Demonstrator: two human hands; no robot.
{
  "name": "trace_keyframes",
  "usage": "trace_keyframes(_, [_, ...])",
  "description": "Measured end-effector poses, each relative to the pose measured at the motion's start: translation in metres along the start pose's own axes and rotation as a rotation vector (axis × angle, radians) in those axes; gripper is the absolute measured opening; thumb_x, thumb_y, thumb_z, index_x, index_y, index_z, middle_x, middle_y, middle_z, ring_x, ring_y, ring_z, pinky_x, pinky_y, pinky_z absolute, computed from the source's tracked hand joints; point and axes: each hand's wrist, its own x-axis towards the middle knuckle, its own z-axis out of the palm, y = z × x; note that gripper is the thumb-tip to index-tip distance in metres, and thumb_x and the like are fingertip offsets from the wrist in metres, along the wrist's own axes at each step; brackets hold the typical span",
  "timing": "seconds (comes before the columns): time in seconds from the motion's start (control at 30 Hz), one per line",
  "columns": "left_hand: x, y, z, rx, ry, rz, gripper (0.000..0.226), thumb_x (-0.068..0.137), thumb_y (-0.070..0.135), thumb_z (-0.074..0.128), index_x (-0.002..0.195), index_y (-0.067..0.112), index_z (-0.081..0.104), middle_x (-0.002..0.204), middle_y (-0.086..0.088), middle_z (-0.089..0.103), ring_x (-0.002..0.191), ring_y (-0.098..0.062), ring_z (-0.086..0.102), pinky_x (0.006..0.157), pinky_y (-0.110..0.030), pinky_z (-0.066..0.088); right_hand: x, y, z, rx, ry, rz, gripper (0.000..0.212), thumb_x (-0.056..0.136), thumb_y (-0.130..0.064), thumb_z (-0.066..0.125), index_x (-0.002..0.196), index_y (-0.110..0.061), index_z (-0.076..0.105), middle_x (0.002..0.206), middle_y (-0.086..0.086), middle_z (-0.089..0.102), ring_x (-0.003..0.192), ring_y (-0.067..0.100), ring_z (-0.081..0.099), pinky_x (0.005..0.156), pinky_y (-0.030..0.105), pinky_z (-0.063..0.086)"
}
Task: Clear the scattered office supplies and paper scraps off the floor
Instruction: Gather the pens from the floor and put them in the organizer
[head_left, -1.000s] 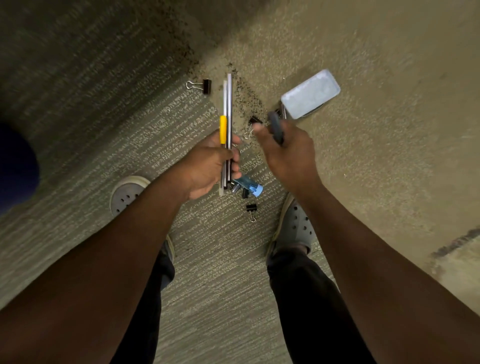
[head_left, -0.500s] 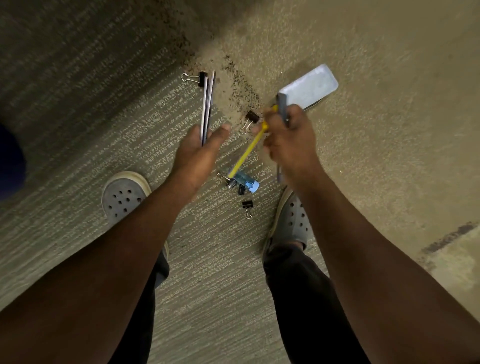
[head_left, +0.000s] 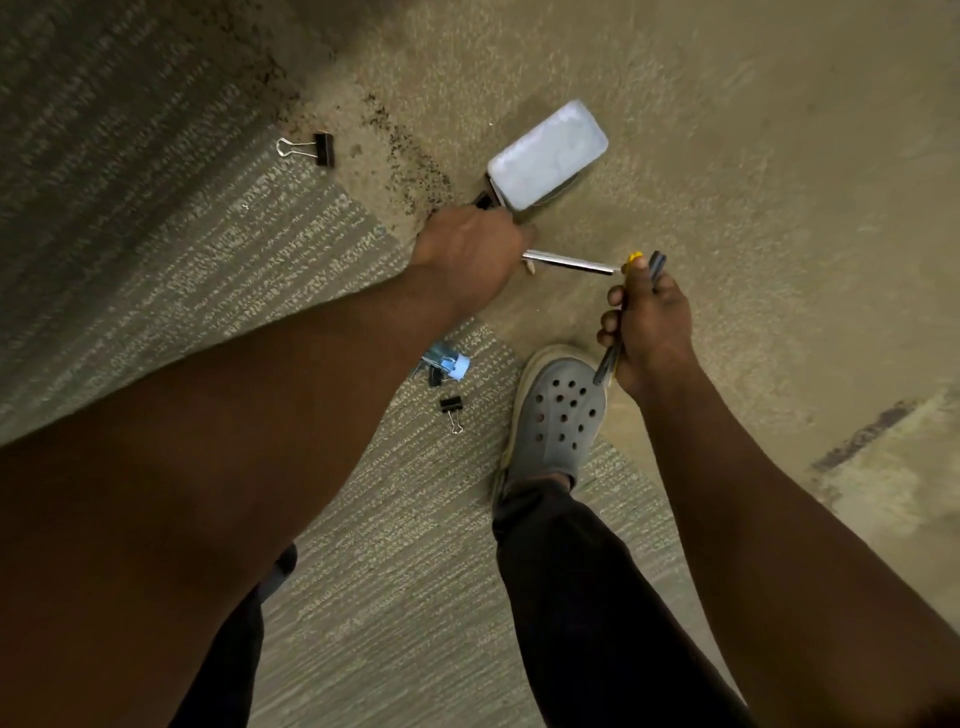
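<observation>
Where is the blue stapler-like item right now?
In the head view, the small blue item lies on the striped carpet just left of the grey clog, partly hidden under the left forearm, with a binder clip just below it.

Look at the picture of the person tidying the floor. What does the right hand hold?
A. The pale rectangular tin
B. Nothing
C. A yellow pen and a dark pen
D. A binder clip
C: the right hand has its fingers curled round a yellow pen and a dark pen, whose tips stick out above the hand, while the binder clips lie on the carpet and the pale tin is apart from it.
</observation>
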Motion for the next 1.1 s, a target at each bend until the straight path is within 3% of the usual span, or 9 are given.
trace_keyframes(0.2, [-0.007, -0.003, 0.005, -0.054, 0.012, -0.023, 0.039, 0.090, 0.003, 0.049, 0.129, 0.011, 0.050, 0.118, -0.015, 0.057, 0.081, -0.036, 0.065, 0.062, -0.038, 0.044, 0.003, 0.000, -0.011, -0.007, -0.044, 0.081, 0.021, 0.101, -0.036, 0.046, 0.091, -0.018, 0.050, 0.065, -0.003, 0.050, 0.043, 0.007, 0.041, 0.040, 0.020, 0.035])
trace_keyframes(0.27, [-0.018, -0.005, -0.002, -0.275, 0.076, -0.070, 0.033, 0.090, 0.008, 0.052, 0.123, 0.011, 0.052, 0.120, -0.014, 0.054, 0.077, -0.033, 0.061, 0.064, -0.039, 0.047, -0.001, -0.002, -0.011, 0.006, -0.074, 0.118, 0.023, 0.102, -0.036, 0.044, 0.094, -0.017, 0.055, 0.065, -0.004, 0.048, 0.044, 0.006, 0.041, 0.041, 0.020, 0.034])
trace_keyframes(0.37, [-0.041, -0.005, -0.019, -0.649, 0.225, -0.333, 0.022, 0.097, 0.026, 0.051, 0.109, 0.008, 0.054, 0.107, -0.012, 0.053, 0.072, -0.023, 0.053, 0.060, -0.030, 0.042, -0.014, -0.011, -0.012, 0.013, -0.129, 0.131, 0.013, 0.099, -0.026, 0.049, 0.096, -0.015, 0.056, 0.064, -0.005, 0.047, 0.046, 0.008, 0.040, 0.041, 0.021, 0.034])
trace_keyframes(0.47, [-0.080, -0.013, -0.049, -1.090, 0.156, -0.660, 0.013, 0.100, 0.030, 0.045, 0.100, 0.019, 0.051, 0.091, -0.003, 0.061, 0.061, -0.006, 0.049, 0.055, -0.026, 0.034, -0.039, -0.029, -0.005, -0.005, -0.222, 0.125, 0.005, 0.098, -0.018, 0.050, 0.100, -0.013, 0.052, 0.065, -0.004, 0.046, 0.050, 0.009, 0.040, 0.045, 0.024, 0.034])
trace_keyframes(0.57, [-0.138, -0.020, -0.099, -1.577, 0.078, -0.894, 0.013, 0.102, 0.025, 0.043, 0.093, 0.020, 0.051, 0.067, 0.005, 0.065, 0.043, -0.006, 0.041, 0.043, -0.020, 0.031, -0.084, -0.055, 0.004, -0.027, -0.355, 0.124, 0.011, 0.099, -0.022, 0.049, 0.107, -0.014, 0.049, 0.069, -0.002, 0.047, 0.053, 0.011, 0.042, 0.049, 0.027, 0.035])
trace_keyframes(0.7, [-0.232, -0.020, -0.188, -1.704, 0.072, -0.959, 0.029, 0.101, 0.028, 0.044, 0.108, 0.004, 0.058, 0.059, 0.004, 0.061, 0.040, -0.008, 0.039, 0.038, -0.019, 0.029, -0.172, -0.102, 0.016, 0.023, -0.529, 0.104, 0.015, 0.099, -0.025, 0.049, 0.107, -0.013, 0.046, 0.068, 0.000, 0.049, 0.050, 0.013, 0.042, 0.045, 0.027, 0.037])
trace_keyframes(0.87, [-0.336, -0.003, -0.331, -2.082, 0.315, -0.995, 0.024, 0.086, 0.020, 0.053, 0.102, 0.004, 0.061, 0.064, -0.009, 0.055, 0.057, -0.020, 0.056, 0.057, -0.031, 0.055, -0.304, -0.182, 0.026, 0.034, -0.669, 0.060, 0.023, 0.101, -0.024, 0.043, 0.120, -0.011, 0.048, 0.058, -0.006, 0.042, 0.042, 0.005, 0.028, 0.037, 0.017, 0.025])
trace_keyframes(0.93, [-0.371, 0.010, -0.391, -2.211, 0.392, -0.956, 0.019, 0.085, 0.016, 0.053, 0.100, 0.006, 0.060, 0.065, -0.010, 0.055, 0.056, -0.024, 0.057, 0.057, -0.037, 0.055, -0.364, -0.221, 0.026, 0.033, -0.739, 0.055, 0.028, 0.100, -0.027, 0.044, 0.123, -0.010, 0.049, 0.057, -0.007, 0.038, 0.041, 0.005, 0.025, 0.036, 0.017, 0.022])
trace_keyframes(1.1, [-0.454, 0.032, -0.515, -2.312, 0.494, -0.787, 0.017, 0.091, 0.017, 0.052, 0.103, 0.009, 0.061, 0.069, -0.008, 0.056, 0.057, -0.020, 0.054, 0.052, -0.032, 0.049, -0.511, -0.319, 0.028, 0.100, -0.996, 0.172, 0.050, 0.100, -0.046, 0.036, 0.121, -0.006, 0.057, 0.063, 0.000, 0.041, 0.045, 0.010, 0.029, 0.041, 0.023, 0.023])
